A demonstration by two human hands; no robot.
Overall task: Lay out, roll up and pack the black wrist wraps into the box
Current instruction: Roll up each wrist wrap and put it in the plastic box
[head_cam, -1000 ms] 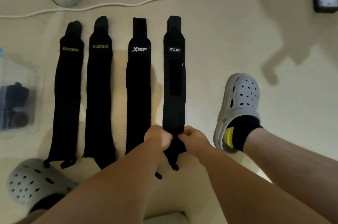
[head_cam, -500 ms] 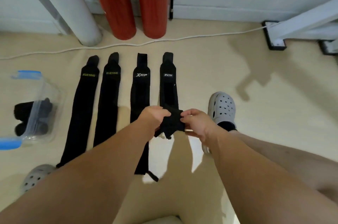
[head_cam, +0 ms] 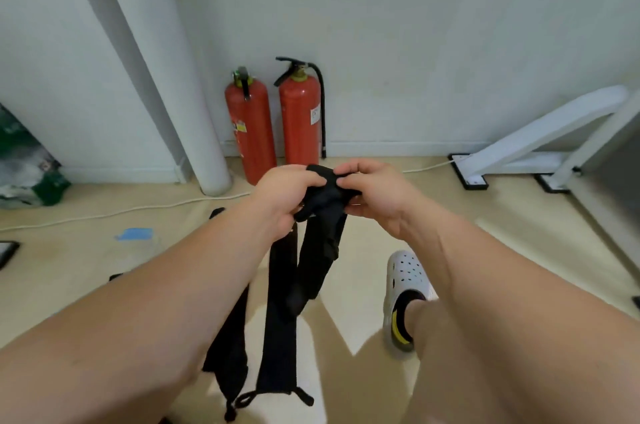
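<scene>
The left hand (head_cam: 287,195) and right hand (head_cam: 377,196) both pinch the bunched top end of a long black fabric wrist wrap (head_cam: 320,250), held above the floor, tail dangling. It looks light, soft and floppy. Grip it at the bunched end, or it may unwind.

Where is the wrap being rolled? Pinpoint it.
Head view, centre: the wrist wrap is gripped between the left hand and right hand, in front of the red fire extinguishers, its tail hanging over the floor wraps.
</scene>
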